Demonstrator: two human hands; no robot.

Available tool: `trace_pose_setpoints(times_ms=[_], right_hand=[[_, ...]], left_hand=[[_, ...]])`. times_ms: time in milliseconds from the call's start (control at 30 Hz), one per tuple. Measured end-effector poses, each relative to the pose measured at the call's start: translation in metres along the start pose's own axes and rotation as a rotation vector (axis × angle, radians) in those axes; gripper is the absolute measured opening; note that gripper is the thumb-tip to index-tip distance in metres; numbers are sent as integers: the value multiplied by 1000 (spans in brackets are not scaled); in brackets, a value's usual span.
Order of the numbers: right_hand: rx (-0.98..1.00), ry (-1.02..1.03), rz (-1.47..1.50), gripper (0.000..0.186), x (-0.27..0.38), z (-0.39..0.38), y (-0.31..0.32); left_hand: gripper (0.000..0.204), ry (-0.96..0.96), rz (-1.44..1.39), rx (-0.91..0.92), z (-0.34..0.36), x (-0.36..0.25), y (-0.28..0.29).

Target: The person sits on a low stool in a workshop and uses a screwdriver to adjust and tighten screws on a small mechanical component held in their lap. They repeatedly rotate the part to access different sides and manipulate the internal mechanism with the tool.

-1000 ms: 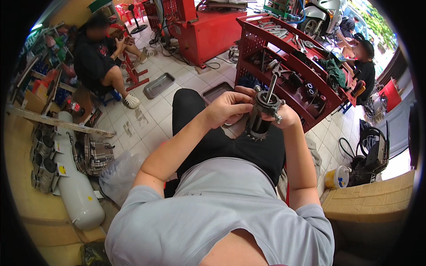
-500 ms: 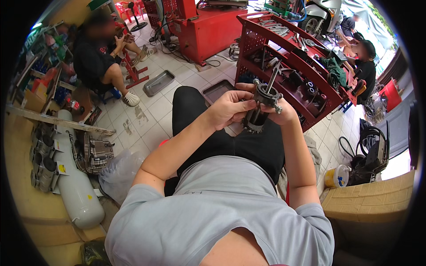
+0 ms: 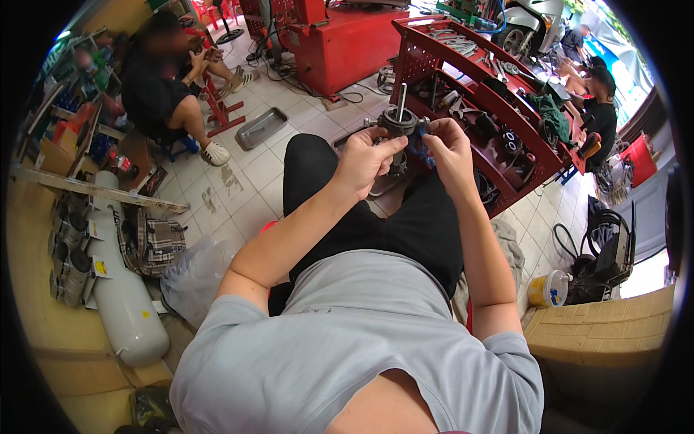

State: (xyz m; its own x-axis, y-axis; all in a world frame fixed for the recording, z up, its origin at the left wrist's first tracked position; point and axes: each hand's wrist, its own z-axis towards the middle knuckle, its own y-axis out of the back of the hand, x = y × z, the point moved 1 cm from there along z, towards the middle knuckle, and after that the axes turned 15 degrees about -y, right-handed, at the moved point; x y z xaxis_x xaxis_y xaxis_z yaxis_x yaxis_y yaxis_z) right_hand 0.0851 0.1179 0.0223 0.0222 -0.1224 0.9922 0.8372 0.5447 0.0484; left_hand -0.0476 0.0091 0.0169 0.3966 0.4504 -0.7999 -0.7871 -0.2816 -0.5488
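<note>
In front of my knees I hold up a dark metal assembly (image 3: 397, 124): a round collar with a bolt sticking out on each side and a bright shaft (image 3: 402, 101) rising through its middle. It stands nearly upright, and its lower part shows between my hands. My left hand (image 3: 367, 158) is closed on the assembly's left side, thumb lying near the collar. At the right side bolt, my right hand (image 3: 451, 153) has thumb and fingers pinched together. Its fingertips are partly hidden.
Just beyond my hands stands a red tool cart (image 3: 473, 108) loaded with wrenches and parts. A grey metal tray (image 3: 262, 129) lies on the tiled floor. One person (image 3: 163, 87) sits at the left, others at the far right. A white cylinder tank (image 3: 126, 304) is beside me.
The assembly has swung from tilted to nearly upright and shifted left. My right hand has moved from beneath the collar to its right side bolt. My left hand remains on the left side.
</note>
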Motion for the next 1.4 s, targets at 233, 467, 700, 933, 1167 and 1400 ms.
trace_pose_setpoints(times_ms=[233, 467, 700, 933, 1167, 1400], right_hand=[[36, 48, -100, 12, 9, -14, -11], [53, 103, -86, 15, 8, -22, -23], [36, 49, -176, 16, 14, -24, -21], [-167, 289, -423, 18, 27, -33, -26], [-231, 874, -884, 35, 35, -51, -41], [-239, 823, -920, 29, 25, -51, -48]], left_hand=[[20, -8, -15, 15, 2, -5, 3], [12, 94, -102, 35, 1, -5, 3], [24, 132, -250, -19, 0, -10, 4], [57, 167, -363, -159, -5, -13, 0], [61, 154, -274, -141, -11, -14, -7], [66, 157, -270, -106, -13, -5, -7]])
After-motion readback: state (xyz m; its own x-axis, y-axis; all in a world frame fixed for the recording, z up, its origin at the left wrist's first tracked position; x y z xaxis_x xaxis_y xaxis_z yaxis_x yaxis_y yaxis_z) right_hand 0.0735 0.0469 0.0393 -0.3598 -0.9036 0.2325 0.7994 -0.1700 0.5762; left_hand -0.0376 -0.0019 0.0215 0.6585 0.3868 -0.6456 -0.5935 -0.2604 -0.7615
